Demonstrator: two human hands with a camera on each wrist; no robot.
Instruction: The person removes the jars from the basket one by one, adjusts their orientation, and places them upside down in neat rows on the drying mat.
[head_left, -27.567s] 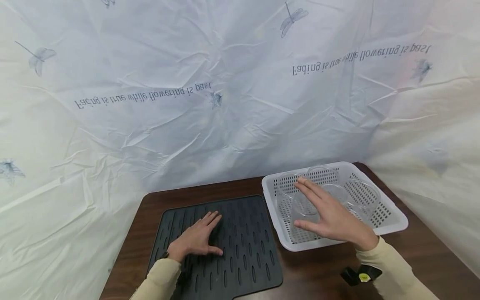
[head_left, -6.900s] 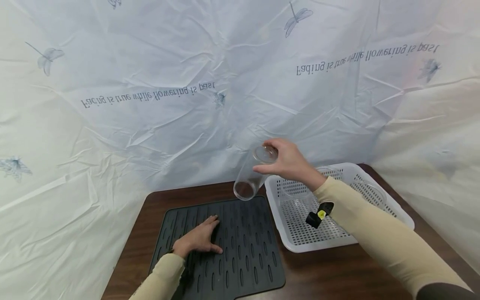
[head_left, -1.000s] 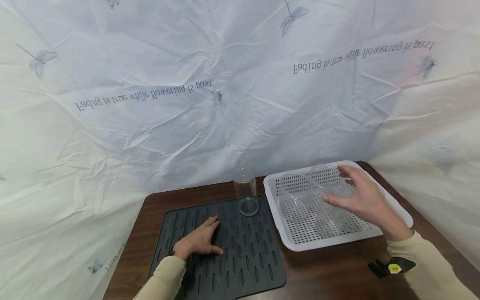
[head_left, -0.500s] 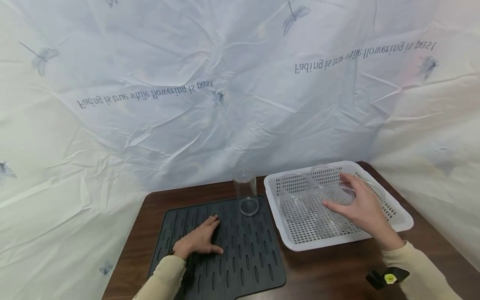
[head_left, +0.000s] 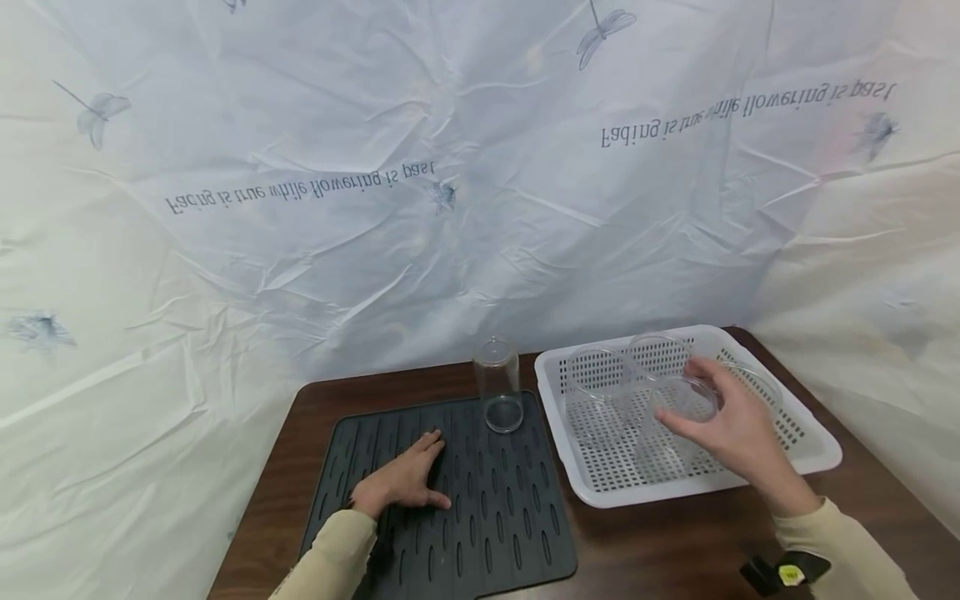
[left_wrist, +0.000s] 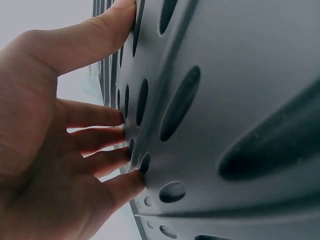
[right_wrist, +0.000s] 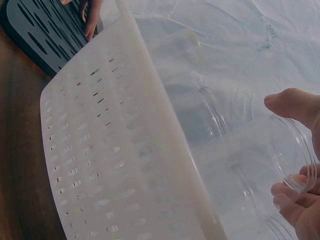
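Note:
My left hand lies spread on the dark ribbed drying mat; in the left wrist view its fingertips touch the slotted surface. A clear drinking glass stands on the mat's far right corner, apparently upside down. My right hand reaches into the white perforated basket, thumb and fingers curled round the rim end of another clear glass. In the right wrist view that glass is between thumb and fingers, still among the others. Transparency blurs the glasses' outlines.
More clear glasses are in the basket, one at the left, others at the back and right. The basket stands beside the mat on a brown wooden table. A white printed sheet hangs close behind the table.
Since the earliest frame, my right hand has moved one glass from the basket onto the mat. In the last second it has lowered and closed round another glass. My left hand stays put.

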